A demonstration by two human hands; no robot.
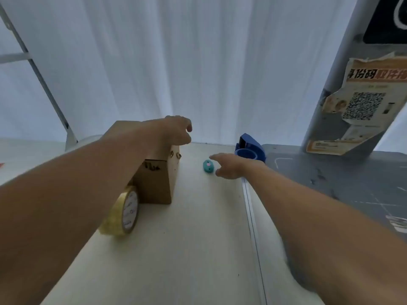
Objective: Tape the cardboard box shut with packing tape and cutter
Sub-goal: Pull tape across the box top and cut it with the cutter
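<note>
A brown cardboard box (157,181) stands upright on the pale table (193,238), left of centre. My left hand (176,130) rests on the box's top far edge, fingers curled over it. A roll of yellowish packing tape (123,213) leans on its edge against the box's near side, below my left forearm. A small teal cutter (208,166) lies on the table to the right of the box. My right hand (229,165) hovers just right of the cutter, fingers spread toward it and holding nothing.
A blue tape dispenser (251,150) sits at the table's far right corner, behind my right hand. A grey floor (330,179) lies beyond the table's right edge, with a grey pillar (352,95) bearing a torn poster. White curtains hang behind the table.
</note>
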